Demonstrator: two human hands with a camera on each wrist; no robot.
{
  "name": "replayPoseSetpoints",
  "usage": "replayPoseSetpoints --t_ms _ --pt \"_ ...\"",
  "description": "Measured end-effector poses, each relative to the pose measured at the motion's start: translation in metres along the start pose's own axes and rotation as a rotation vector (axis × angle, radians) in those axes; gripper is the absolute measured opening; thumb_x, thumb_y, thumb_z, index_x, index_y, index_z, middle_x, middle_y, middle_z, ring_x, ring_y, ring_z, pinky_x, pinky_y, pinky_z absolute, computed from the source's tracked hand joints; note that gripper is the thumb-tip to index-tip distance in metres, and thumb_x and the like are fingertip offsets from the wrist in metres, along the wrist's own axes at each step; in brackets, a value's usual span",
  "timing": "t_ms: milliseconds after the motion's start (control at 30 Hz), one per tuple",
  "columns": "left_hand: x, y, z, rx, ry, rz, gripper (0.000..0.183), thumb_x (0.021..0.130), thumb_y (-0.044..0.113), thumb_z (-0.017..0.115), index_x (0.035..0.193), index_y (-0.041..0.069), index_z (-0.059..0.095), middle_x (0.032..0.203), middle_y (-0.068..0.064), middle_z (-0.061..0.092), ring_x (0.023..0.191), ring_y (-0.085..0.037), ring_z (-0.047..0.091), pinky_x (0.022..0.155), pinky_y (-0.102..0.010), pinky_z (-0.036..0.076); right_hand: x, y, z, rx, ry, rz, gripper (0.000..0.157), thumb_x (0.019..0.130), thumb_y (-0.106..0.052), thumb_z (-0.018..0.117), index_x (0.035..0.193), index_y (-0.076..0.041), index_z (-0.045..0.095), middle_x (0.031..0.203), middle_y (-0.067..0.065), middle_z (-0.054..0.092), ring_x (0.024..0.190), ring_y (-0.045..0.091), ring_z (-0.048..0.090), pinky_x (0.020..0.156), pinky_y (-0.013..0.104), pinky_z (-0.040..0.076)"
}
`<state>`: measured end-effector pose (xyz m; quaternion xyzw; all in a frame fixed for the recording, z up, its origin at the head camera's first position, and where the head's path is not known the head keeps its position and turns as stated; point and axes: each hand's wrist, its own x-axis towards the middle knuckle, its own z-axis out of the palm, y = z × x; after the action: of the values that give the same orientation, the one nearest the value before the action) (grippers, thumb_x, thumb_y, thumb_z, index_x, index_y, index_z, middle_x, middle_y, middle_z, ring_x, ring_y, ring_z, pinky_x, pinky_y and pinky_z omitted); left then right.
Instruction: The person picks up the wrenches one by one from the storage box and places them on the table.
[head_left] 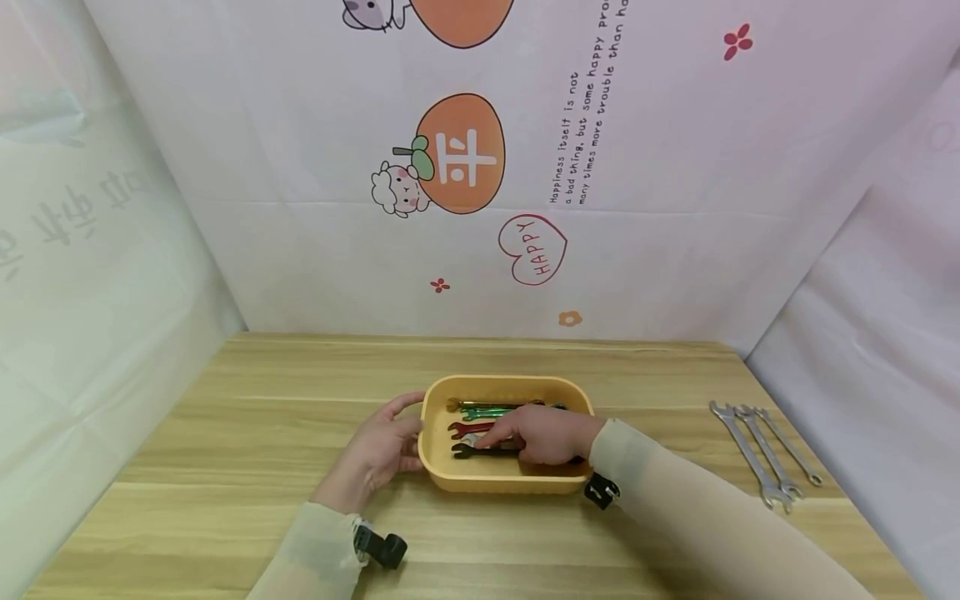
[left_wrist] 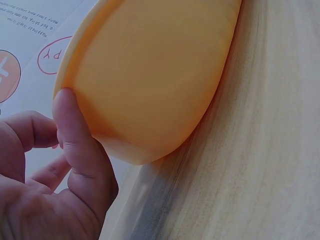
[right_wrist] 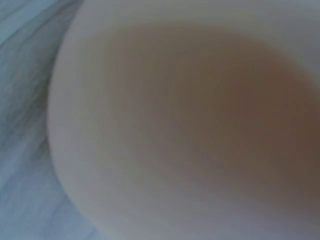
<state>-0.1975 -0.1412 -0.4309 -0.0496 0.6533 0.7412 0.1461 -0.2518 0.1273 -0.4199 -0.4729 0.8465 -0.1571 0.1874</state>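
Coloured wrenches (head_left: 467, 431) lie in a yellow tray (head_left: 502, 485) at the lower centre of the head frame, on a wood-grain table (head_left: 187, 467). Left of the tray, the left hand (head_left: 378, 446) has its fingers spread and only lightly bent, touching the tray's left end; the left wrist view shows the thumb laid along the outer wall up to the rim. A black camera (head_left: 380, 546) sits on that wrist. Inside the tray, from top to bottom, run gold, green, red, silver and black wrenches. Over their right part, the right hand (head_left: 555, 435) reaches in with its index finger extended by the silver and black ones; whether it pinches either, I cannot tell, and the right wrist view is mostly blur. At the lower right, three silver wrenches (head_left: 750, 457) lie side by side, slanting.
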Motion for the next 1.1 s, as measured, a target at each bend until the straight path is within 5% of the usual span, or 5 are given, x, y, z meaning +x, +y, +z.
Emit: replayPoseSetpoints --t_ms 267,1100 --pt "0.0 0.001 -0.001 -0.001 -0.009 -0.002 0.051 0.089 0.005 0.053 0.137 0.019 0.045 0.091 -0.02 0.054 0.061 -0.02 0.054 0.054 -0.035 0.052 -0.001 -0.004 -0.004 0.019 0.009 0.04 0.073 0.074 0.009 0.059 0.128 -0.039 0.056 0.083 -0.005 0.059 0.062 0.007 0.044 0.055 0.023 0.039" --pt "0.002 -0.002 -0.001 -0.002 -0.01 -0.007 0.053 0.088 0.006 0.053 0.138 0.02 0.043 0.09 -0.019 0.054 0.062 -0.02 0.054 0.056 -0.038 0.053 -0.026 0.003 -0.034 0.346 0.227 0.205 0.064 0.081 -0.002 0.064 0.128 -0.044 0.053 0.115 -0.012 0.058 0.081 0.015 0.055 0.064 0.031 0.049"
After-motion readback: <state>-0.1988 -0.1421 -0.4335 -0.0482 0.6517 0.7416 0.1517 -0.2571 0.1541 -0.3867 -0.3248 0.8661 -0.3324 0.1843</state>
